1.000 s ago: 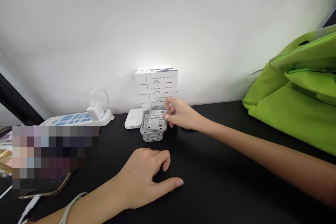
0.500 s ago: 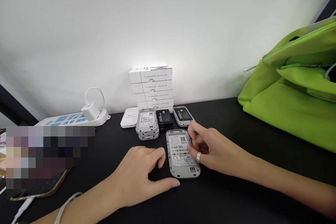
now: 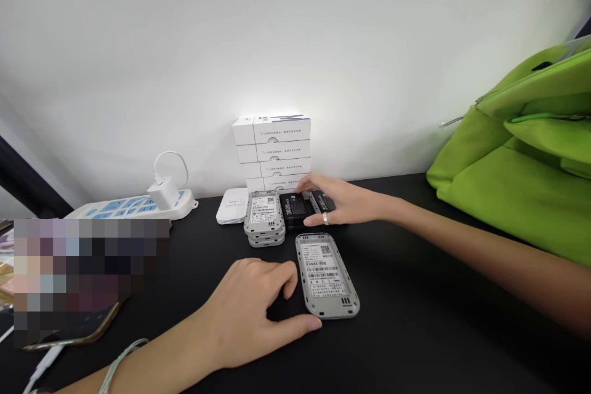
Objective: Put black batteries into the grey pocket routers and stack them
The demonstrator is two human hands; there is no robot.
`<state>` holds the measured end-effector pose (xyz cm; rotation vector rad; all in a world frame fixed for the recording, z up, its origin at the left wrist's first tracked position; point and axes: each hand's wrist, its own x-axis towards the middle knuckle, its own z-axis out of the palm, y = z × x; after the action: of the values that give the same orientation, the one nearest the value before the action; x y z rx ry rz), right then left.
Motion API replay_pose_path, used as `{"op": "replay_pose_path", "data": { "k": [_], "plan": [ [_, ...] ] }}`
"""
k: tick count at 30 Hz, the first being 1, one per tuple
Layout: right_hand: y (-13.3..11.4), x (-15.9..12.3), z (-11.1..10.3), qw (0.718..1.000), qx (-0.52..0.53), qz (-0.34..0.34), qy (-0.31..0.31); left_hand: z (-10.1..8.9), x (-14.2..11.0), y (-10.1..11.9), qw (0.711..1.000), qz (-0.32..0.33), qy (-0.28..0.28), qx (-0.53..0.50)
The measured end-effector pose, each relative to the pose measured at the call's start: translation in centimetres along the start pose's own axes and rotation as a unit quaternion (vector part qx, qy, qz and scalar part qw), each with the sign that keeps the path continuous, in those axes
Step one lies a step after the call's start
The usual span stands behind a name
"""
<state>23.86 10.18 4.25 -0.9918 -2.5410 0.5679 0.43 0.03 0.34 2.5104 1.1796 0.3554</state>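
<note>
At the black batteries (image 3: 295,207), the right fingers (image 3: 314,220) stand wide apart.

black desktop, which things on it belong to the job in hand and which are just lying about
Likely in the job:
open grey device casing, by the left hand
black 3000mAh battery, at the right hand
stacked grey casings
stacked white covers, less surely

Likely just lying about:
power strip
white charger
phone
green bag

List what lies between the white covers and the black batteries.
Between the white covers and the black batteries: the gray casing stack, in the head view.
</note>
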Motion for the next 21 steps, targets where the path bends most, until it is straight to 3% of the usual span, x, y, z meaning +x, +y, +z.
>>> {"op": "replay_pose_path", "data": {
  "k": [6,11,16,21],
  "plan": [
    [0.1,0.8,1.1,1.000,-0.017,0.003,0.011,0.1,0.0,-0.1,1.000,0.006,0.005,-0.001],
    [0.1,0.2,1.2,0.996,0.060,0.023,0.054,0.1,0.0,-0.1,1.000,0.006,0.007,0.001],
    [-1.1,-2.9,1.7,0.983,0.155,0.036,0.095,0.1,-0.1,-0.1,1.000,0.009,0.010,0.001],
    [-2.8,-6.2,2.8,0.986,0.135,0.070,0.067,0.1,-0.1,0.0,1.000,0.007,0.008,0.000]
  ]
}}
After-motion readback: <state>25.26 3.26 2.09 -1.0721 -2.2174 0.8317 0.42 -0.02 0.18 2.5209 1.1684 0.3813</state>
